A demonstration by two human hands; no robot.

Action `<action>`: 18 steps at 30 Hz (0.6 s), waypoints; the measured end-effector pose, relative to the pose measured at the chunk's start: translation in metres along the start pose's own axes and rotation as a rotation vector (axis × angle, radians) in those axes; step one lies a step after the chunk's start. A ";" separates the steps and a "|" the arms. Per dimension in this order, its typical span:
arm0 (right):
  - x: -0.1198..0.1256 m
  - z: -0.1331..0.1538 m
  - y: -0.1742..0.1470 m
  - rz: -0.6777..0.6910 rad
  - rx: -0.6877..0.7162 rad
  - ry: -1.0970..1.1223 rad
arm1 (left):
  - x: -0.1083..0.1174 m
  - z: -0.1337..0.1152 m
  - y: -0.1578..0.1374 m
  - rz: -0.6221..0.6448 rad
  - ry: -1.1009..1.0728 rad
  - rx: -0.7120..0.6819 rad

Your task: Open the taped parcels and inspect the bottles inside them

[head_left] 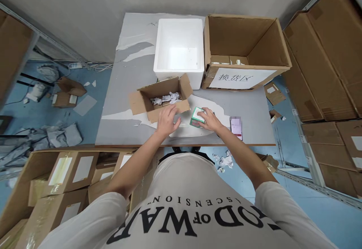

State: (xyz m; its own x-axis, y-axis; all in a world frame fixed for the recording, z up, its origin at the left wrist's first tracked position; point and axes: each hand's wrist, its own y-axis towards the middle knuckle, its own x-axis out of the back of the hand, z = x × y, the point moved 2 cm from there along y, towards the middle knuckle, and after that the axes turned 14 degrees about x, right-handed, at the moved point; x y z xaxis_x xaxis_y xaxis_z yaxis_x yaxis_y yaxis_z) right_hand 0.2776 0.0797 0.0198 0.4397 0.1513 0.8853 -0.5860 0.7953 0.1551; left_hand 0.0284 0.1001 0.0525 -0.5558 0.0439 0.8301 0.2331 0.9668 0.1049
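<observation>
My right hand (209,120) grips a small green and white box (195,116) over the front part of the table, fingers across its top. To its left, my left hand (167,120) has its thumb spread from its fingers and holds nothing. Those fingers reach the front flap of an open cardboard carton (143,103); whether they press on it I cannot tell. Crumpled white paper (171,98) lies inside this carton, whose flaps are folded outward. A phone (236,127) with a lit screen rests on the table right of my right hand.
Behind the carton stand a white foam box (178,72) and a large cardboard box (249,67) with a handwritten sign. The grey table (115,90) has torn white surface patches. A bin of taped cartons (60,169) is at lower left; stacked boxes (319,64) line the right.
</observation>
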 end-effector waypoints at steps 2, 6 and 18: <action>-0.005 0.003 0.001 -0.043 -0.027 -0.005 | 0.000 0.017 -0.002 -0.030 0.107 0.075; -0.017 0.016 0.000 -0.080 -0.029 -0.028 | -0.016 0.041 -0.009 0.098 0.170 0.091; -0.019 0.024 0.002 -0.105 -0.043 -0.080 | -0.005 0.057 0.004 0.039 0.296 0.116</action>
State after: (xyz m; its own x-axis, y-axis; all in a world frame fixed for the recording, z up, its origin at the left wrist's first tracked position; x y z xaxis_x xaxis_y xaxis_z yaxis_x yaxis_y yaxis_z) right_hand 0.2517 0.0637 0.0140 0.4402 0.0200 0.8977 -0.5093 0.8290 0.2312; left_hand -0.0129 0.1181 0.0174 -0.2877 0.0231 0.9574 0.1478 0.9888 0.0206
